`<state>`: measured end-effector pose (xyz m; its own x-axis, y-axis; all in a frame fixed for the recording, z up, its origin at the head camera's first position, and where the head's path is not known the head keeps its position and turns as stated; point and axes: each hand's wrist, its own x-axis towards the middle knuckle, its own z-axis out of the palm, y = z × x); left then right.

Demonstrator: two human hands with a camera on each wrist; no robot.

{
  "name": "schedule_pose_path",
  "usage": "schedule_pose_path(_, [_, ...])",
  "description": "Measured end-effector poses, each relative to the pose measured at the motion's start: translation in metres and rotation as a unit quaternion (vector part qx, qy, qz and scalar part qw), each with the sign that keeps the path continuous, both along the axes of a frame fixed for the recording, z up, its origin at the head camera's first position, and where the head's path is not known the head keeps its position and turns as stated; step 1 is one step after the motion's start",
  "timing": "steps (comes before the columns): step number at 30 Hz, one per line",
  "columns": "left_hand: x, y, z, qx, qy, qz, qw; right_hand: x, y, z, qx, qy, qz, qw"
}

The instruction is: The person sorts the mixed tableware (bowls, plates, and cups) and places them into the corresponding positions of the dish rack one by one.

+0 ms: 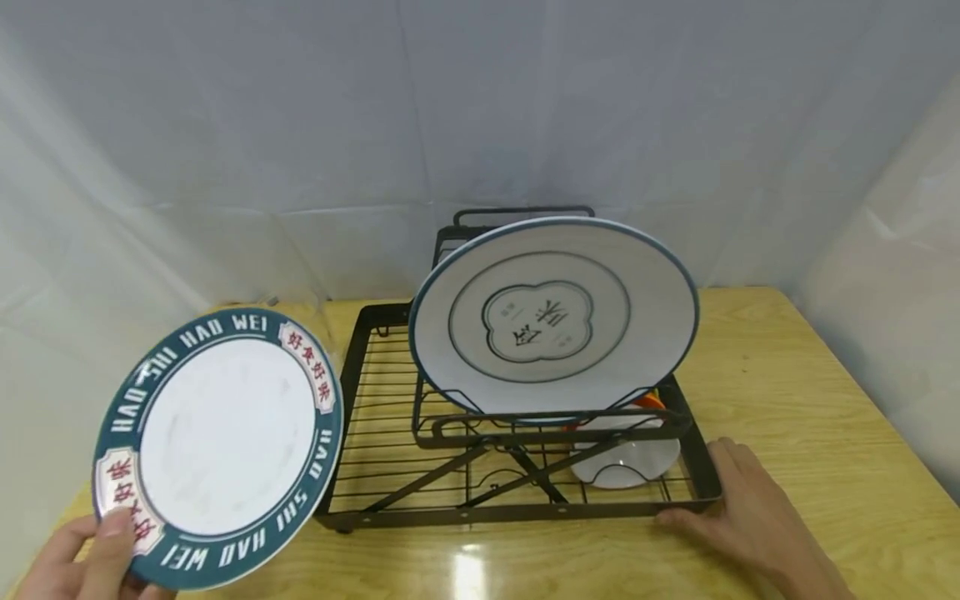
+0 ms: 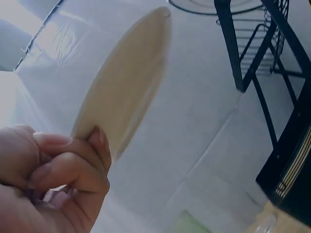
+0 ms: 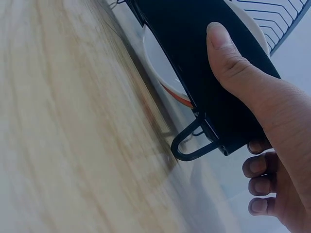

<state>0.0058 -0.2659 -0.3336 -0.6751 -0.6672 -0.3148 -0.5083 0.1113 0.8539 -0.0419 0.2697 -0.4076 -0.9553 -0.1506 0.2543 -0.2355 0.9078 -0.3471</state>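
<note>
My left hand (image 1: 90,558) pinches the lower rim of a white plate with a teal lettered border (image 1: 225,433), held tilted up at the table's left. In the left wrist view, thumb and fingers of the left hand (image 2: 53,170) clamp that plate's edge (image 2: 126,82). My right hand (image 1: 742,508) grips the front right corner of a black wire dish rack (image 1: 487,512). In the right wrist view the right hand (image 3: 252,97) has its thumb on the rack's black frame (image 3: 194,43) and its fingers curled behind. A large blue-rimmed white plate (image 1: 555,317) stands upright in the rack.
A small white dish with an orange rim (image 1: 626,467) lies low in the rack's right side, also seen in the right wrist view as a white dish (image 3: 160,58). The rack stands on a wooden table (image 1: 787,375). White sheeting hangs behind and at both sides.
</note>
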Motion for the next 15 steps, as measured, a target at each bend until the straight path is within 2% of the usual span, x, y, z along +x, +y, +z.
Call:
schedule_pose_path(3, [0.001, -0.001, 0.001, 0.061, 0.043, -0.050, 0.9960, 0.001, 0.000, 0.000, -0.002, 0.005, 0.001, 1.000])
schedule_pose_path(5, [0.001, 0.000, 0.001, 0.100, 0.091, -0.087, 0.9870, 0.001, 0.000, -0.001, -0.004, 0.011, 0.004, 1.000])
schedule_pose_path(6, [0.001, 0.002, 0.001, 0.104, 0.104, -0.105, 0.9835, 0.001, 0.000, -0.001, -0.007, 0.013, 0.007, 1.000])
schedule_pose_path(8, [0.000, 0.007, 0.000, 0.117, 0.153, -0.135, 0.9720, 0.001, 0.001, -0.002, -0.007, 0.016, 0.009, 1.000])
schedule_pose_path(10, [-0.002, 0.012, 0.000, 0.123, 0.190, -0.143, 0.9636, 0.001, 0.001, -0.002, -0.008, 0.018, 0.011, 1.000])
schedule_pose_path(15, [-0.004, 0.024, 0.001, 0.137, 0.248, -0.139, 0.9490, 0.001, 0.001, -0.002, -0.010, 0.018, 0.012, 1.000])
